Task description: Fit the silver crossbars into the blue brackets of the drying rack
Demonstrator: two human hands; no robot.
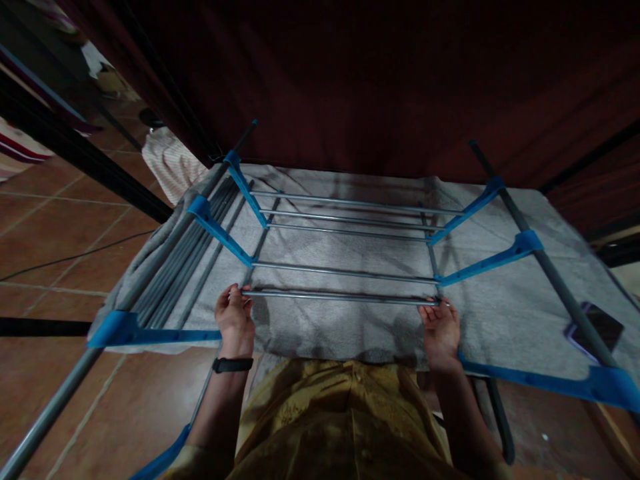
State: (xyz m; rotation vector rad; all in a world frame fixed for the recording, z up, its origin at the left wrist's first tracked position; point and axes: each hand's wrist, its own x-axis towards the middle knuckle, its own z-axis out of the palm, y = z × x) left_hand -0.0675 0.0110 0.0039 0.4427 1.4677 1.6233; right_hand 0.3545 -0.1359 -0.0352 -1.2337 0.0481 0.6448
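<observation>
A grey metal rod (340, 295) lies crosswise in front of me, held level at both ends. My left hand (234, 319), with a black band on the wrist, grips its left end. My right hand (441, 328) grips its right end. The rod sits at the near side of a rack frame of grey rods (345, 215) and blue plastic brackets (223, 235). Several parallel rods span the brackets farther back. Under the frame lies a grey towel (345, 250).
Long grey poles (550, 267) run down both sides with blue connectors (120, 328). Loose rods (183, 257) lie bundled at the left on the towel. A dark phone (597, 327) rests on the towel's right. Dark red curtain (375, 80) behind, tiled floor (45, 247) left.
</observation>
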